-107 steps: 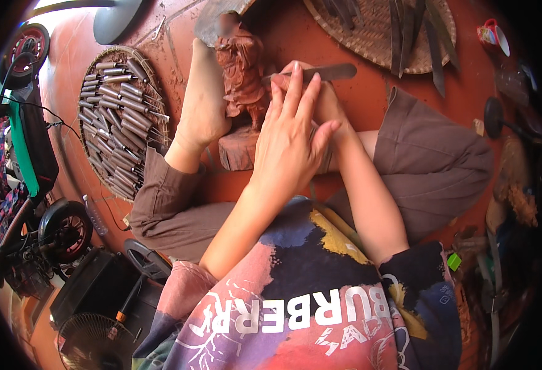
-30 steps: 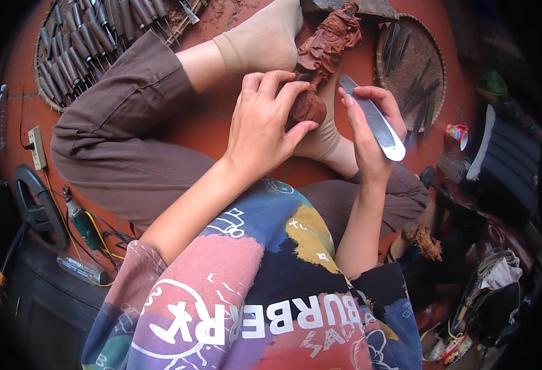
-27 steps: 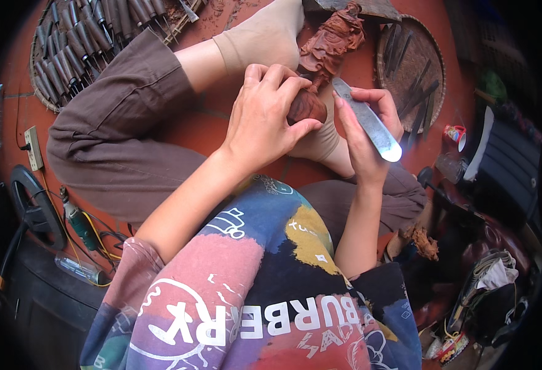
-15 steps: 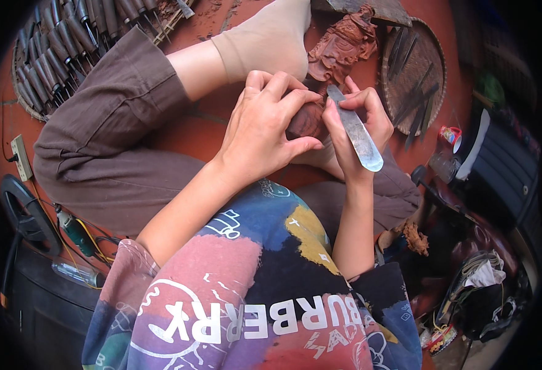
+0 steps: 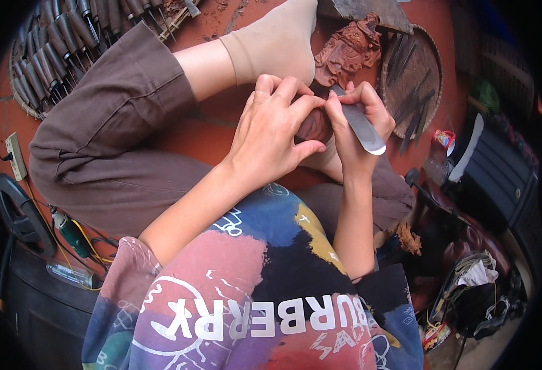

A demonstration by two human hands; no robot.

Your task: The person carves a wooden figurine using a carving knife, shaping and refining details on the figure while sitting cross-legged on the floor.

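Observation:
A reddish-brown wood carving (image 5: 350, 50) with deeply cut folds lies between my feet, its rounded end (image 5: 314, 126) toward me. My left hand (image 5: 266, 132) curls over this rounded end, thumb on the near side and fingers on the far side. In my right hand (image 5: 369, 114) is a flat metal blade (image 5: 363, 131), pinched between thumb and fingers. Its broad, bright end points back toward my wrist; the other end is hidden at the fingertips, close to the carving. Both hands nearly meet over the wood.
A round basket holds many wood-handled carving tools (image 5: 52, 46) at the far left. Several dark, thin tools lie on a round woven tray (image 5: 432, 68) at the right. A socketed foot (image 5: 271, 46) borders the carving. A power strip (image 5: 15, 157) and green power tool (image 5: 70, 234) sit left.
My right hand has turned slightly, and the blade's broad end has shifted up. The whole scene has moved a little in the view. Both hands keep their hold.

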